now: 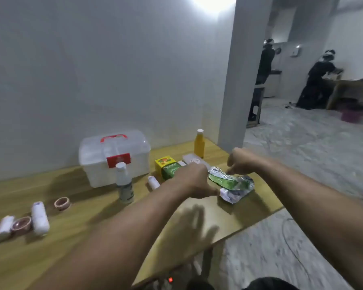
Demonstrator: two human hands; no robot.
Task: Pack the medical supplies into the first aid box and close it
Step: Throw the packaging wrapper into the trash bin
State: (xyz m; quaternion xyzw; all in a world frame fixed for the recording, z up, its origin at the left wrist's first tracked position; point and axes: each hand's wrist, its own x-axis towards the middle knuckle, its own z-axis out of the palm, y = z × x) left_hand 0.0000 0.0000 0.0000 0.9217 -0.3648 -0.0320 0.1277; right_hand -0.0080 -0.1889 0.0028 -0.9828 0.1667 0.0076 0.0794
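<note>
one first aid box, lid shut with a red handle, stands on the wooden table. everything else is placed from that box. in front of it stand one white bottle and one small white tube. to its right sit one yellow-green carton and one orange bottle. to its front-left lie two tape rings and two white gauze rolls. further right, both hands meet at one stack of foil blister packs: the left hand pinches its near corner, the right hand is curled with fingertips on its top.
</note>
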